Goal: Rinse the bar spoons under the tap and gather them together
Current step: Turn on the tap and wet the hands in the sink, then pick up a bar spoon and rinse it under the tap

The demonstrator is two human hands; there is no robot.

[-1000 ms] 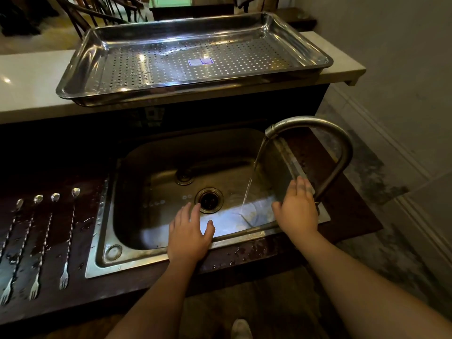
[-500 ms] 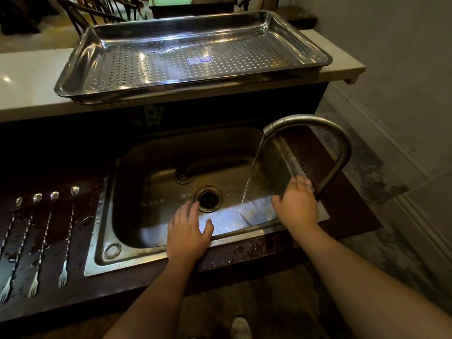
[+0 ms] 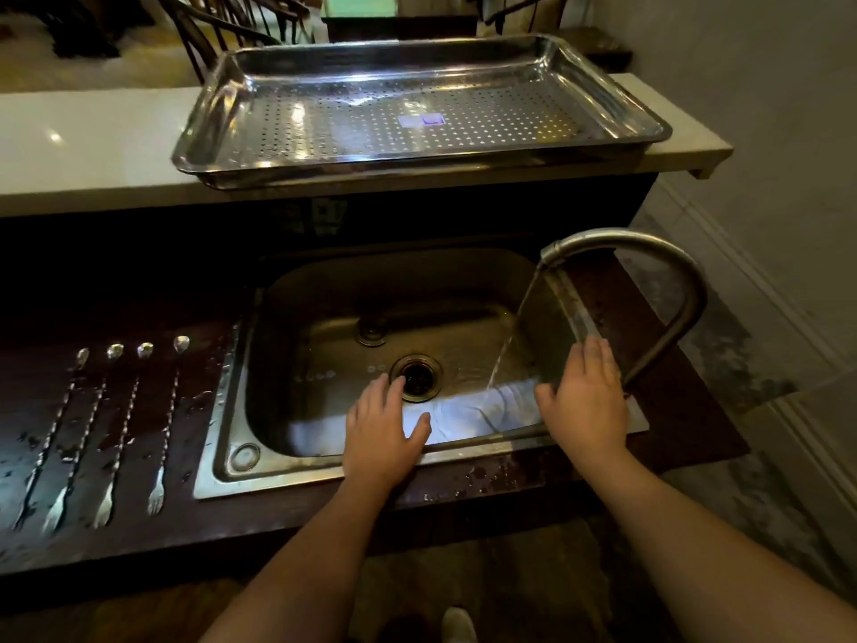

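Tap (image 3: 649, 271) running, both your hands flat-fingered and empty — left hand (image 3: 385, 433) on the sink (image 3: 222, 457) rim, right hand (image 3: 584, 401) by the tap base; next, reach left for the bar spoons (image 3: 111, 429).

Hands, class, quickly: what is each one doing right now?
Left hand: open, fingers straight, resting on the sink front edge, holding nothing.
Right hand: open, at the tap base, holding nothing.

Water runs from the curved tap (image 3: 649, 262) into the steel sink (image 3: 324, 317). The left hand (image 3: 382, 431) lies flat on the sink's near rim, fingers straight; the right hand (image 3: 586, 401) rests at its near right corner by the tap's base. Four bar spoons (image 3: 99, 433) lie side by side on the wet dark counter (image 3: 195, 517) left of the sink. A perforated tray (image 3: 417, 118) sits on the pale ledge (image 3: 83, 146) behind.
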